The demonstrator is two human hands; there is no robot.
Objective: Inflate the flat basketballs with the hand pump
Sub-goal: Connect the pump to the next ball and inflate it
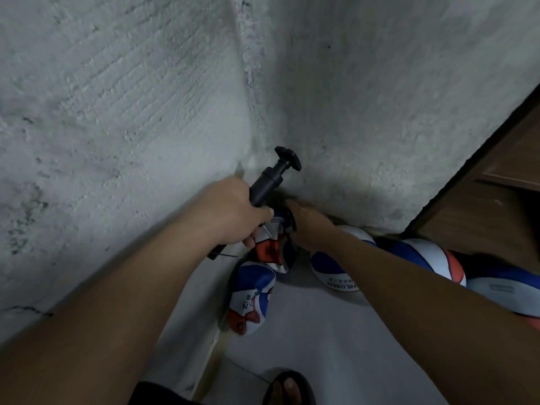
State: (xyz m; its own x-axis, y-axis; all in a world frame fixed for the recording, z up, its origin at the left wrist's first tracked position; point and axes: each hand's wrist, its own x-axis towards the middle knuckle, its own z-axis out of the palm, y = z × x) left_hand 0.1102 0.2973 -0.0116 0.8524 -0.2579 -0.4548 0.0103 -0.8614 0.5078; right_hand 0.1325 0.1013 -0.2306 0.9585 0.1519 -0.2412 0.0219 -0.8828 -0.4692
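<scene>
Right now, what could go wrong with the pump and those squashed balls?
The left hand grips the black pump with its thin needle bare beside the flat ball that the right hand is reaching for; the needle might bend or jab a finger. Another flat ball lies near the sandalled foot, so a step could trip.

Both forearms are bare, with no sleeves, watch or rings to be seen on the left hand (pixel 233 211) or the right hand (pixel 309 223). Below the arms, a bare toe shows in a black sandal (pixel 289 387) beside dark clothing (pixel 157 394).
</scene>
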